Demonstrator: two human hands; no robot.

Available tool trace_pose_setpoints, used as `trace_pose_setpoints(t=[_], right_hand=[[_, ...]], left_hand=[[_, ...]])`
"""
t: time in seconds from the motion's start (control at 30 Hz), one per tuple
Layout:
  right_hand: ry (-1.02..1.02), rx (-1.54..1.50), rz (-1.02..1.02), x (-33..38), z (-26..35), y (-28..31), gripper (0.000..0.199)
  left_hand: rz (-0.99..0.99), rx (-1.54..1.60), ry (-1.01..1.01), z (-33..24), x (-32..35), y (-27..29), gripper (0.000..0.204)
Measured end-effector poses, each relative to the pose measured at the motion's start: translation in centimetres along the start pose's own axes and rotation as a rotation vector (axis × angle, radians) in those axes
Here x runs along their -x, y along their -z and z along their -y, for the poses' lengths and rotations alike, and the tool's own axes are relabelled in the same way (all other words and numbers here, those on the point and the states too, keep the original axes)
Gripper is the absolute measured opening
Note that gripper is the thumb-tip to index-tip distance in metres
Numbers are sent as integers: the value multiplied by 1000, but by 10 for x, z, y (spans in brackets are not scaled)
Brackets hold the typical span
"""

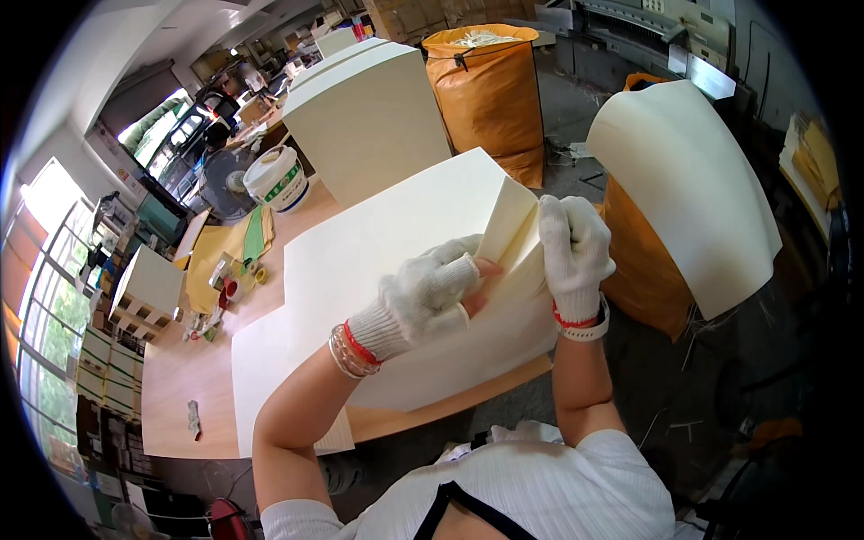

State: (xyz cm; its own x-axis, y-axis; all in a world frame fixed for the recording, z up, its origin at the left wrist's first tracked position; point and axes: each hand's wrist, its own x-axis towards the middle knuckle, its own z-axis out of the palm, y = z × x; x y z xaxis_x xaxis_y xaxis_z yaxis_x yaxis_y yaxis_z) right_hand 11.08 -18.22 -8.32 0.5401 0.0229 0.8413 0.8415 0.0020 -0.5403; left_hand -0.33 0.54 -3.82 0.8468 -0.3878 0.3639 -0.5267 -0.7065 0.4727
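A large stack of cream paper sheets (pixel 378 225) lies on the wooden table in front of me, and its right-hand edge is lifted and fanned. My right hand (pixel 574 243), in a white knit glove, is closed around the raised edge of the sheets. My left hand (pixel 432 286), in a similar glove with bare fingertips showing, rests over the stack near the fanned edge (pixel 511 236). Its fingers are apart, and the bare tips touch the paper beside the gap. The right fingertips are hidden behind the glove and paper.
Behind stands a tall paper stack (pixel 364 117) beside a white bucket (pixel 276 178). Tape rolls (pixel 234 288) lie on the wooden tabletop (pixel 171 387). An orange sack (pixel 486 99) holds paper scraps; another sack (pixel 643 270) has a large curved sheet (pixel 684 189) over it.
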Motion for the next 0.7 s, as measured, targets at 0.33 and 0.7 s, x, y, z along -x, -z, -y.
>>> trace_pose_setpoints(t=[0.33,0.7], right_hand=[[-65,-17,-61,0,2,-1,27],[-9,5,-24,-1,-3,-1,18]], left_hand=[[-160,7,-48,-4,-4,-5,32],[-24,63,-3,-7,-6,1,27]])
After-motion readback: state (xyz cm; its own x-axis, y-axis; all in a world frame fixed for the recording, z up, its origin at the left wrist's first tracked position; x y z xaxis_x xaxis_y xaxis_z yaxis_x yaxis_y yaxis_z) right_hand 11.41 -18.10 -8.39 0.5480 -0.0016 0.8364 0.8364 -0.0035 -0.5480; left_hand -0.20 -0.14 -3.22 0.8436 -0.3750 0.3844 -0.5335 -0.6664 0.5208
